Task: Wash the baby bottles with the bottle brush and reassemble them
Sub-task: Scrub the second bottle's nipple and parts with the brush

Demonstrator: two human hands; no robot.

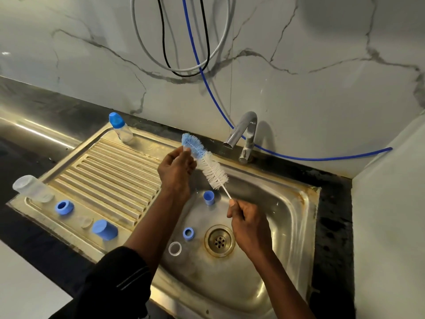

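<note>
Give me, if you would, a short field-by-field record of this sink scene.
left hand: pinches a small clear piece at the blue end of the bottle brush
right hand: pinches its wire handle
sink: small blue cap, small blue ring, clear ring
drainboard: capped bottle, open bottle, large blue ring, large blue cap
tap: no water visible

Far wall [322, 54] is clad in white marble-look tile with grey veining; a small light glare is seen at far left. A white cable [138, 31] and a black cable [165, 61] are looped on it. A blue hose [299, 157] is run down behind the chrome tap [247, 132]. A stained steel sink [287, 203] with drain [219, 241] and ribbed drainboard [110, 166] at left is set in a dark stone table [333, 226]. A plain white side wall [391, 226] is seen at right.
</note>
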